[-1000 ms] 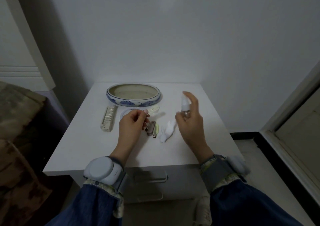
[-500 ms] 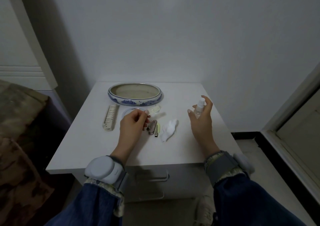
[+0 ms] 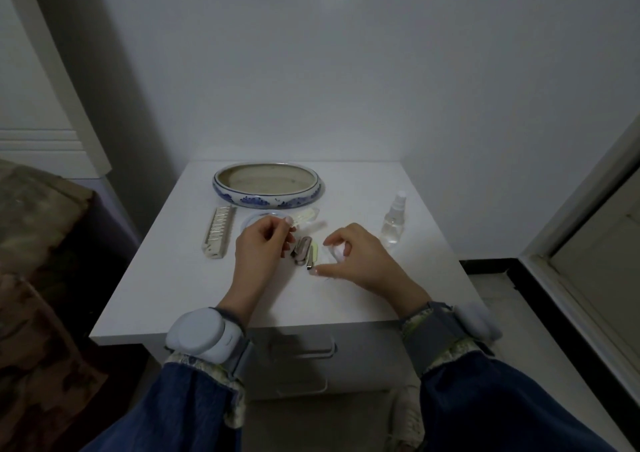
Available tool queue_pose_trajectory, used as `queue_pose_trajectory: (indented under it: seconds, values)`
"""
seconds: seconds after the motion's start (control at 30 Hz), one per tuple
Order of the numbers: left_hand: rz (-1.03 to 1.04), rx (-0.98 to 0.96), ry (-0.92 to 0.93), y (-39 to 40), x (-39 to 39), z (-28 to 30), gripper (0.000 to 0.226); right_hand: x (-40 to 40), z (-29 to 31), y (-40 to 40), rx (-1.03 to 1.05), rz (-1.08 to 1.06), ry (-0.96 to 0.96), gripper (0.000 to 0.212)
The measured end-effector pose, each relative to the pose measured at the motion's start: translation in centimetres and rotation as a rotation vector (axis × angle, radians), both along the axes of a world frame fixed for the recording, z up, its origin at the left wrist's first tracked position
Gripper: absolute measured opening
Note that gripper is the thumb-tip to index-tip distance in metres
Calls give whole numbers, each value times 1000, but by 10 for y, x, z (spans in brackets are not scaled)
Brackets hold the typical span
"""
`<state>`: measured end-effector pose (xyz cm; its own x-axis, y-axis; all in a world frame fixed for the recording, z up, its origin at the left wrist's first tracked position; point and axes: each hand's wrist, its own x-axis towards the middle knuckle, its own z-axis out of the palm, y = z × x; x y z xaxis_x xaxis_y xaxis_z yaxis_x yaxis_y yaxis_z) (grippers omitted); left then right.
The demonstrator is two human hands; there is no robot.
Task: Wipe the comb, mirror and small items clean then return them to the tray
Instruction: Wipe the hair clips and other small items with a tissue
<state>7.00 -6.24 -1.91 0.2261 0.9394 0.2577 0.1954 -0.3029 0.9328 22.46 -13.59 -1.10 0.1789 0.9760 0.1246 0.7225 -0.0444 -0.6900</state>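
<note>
An oval blue-and-white tray [image 3: 227, 193] stands empty at the back of the white bedside table [image 3: 180, 278]. A pale comb [image 3: 218, 235] lies left of a round mirror [image 3: 252, 219], which my left hand [image 3: 261, 249] partly covers. That hand pinches a small item at its fingertips; what it is I cannot tell. A metal clip [image 3: 302, 255] and a thin yellow-green piece [image 3: 315, 254] lie between my hands. My right hand [image 3: 360, 261] curls around a crumpled white wipe [image 3: 334, 252] on the tabletop.
A small clear spray bottle [image 3: 393, 223] stands upright near the table's right edge. A pale flat packet [image 3: 306, 215] lies just in front of the tray. A bed with a patterned cover [image 3: 31, 243] is on the left, a door frame [image 3: 571, 229] on the right.
My right hand set the spray bottle down at the table's right side, then moved left onto the white wipe. My left hand kept its pinch in place.
</note>
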Motion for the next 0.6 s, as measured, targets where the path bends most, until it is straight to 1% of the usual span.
queue_pose_trajectory:
  seconds: [0.07, 0.23, 0.3, 0.37, 0.4, 0.47, 0.5, 0.53, 0.6]
  values:
    - [0, 5, 9, -2, 1, 1, 26, 0, 0, 0, -18, -8, -7, 42]
    - [2, 6, 19, -3, 1, 1, 26, 1, -3, 0, 23, -45, -17, 13]
    - [8, 6, 25, -3, 0, 0, 27, 1, -3, 1, 67, -106, 5, 8]
    - [14, 5, 35, -2, 1, 0, 28, -1, -1, 1, 194, -212, 103, 6]
    - [17, 3, 38, -2, 1, -1, 28, -2, 2, 1, 297, -261, 174, 10]
    - [19, -10, 45, -2, 2, -1, 30, -8, 10, 1, 504, -277, 299, 14]
    - [15, -9, 55, -3, 3, 0, 30, -12, 14, 0, 572, -248, 312, 14]
    - [8, -2, 72, -4, 4, 0, 31, -16, 16, 0, 607, -208, 284, 13]
    - [-12, 22, 108, -8, 5, 2, 32, -26, 12, 2, 594, -121, 183, 10]
